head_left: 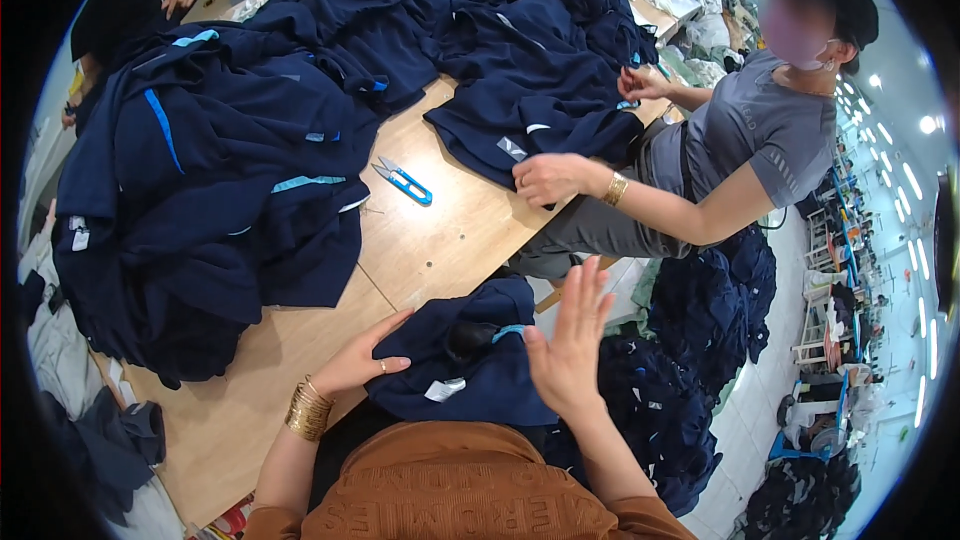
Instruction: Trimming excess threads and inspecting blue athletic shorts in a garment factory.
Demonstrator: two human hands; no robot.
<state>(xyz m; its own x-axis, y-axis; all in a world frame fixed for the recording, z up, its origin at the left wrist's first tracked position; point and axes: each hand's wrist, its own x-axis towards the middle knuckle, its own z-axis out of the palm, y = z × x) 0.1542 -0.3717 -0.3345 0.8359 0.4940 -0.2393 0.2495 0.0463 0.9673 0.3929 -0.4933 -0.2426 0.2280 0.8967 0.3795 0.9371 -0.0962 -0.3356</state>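
Note:
A navy garment [490, 395] lies in front of me at the table's near edge, with a white label and a light blue strip at its opening. Something dark and rounded shows in that opening; I cannot make out what it is. My left hand [355, 360] has the garment's left edge between thumb and fingers. Raised above the right side of the garment, my right hand [570, 355] is open, its fingers stretched upward and nothing in it. Blue thread snips [405, 183] rest on the wooden table [400, 250] beyond the garment.
A large pile of navy garments [215, 170] covers the table's left side, and more navy garments [540, 40] lie at the back. At right, a masked co-worker [740, 130] handles a navy garment. Garment heaps [715, 300] stand beside the table; another person [125, 0] is at far left.

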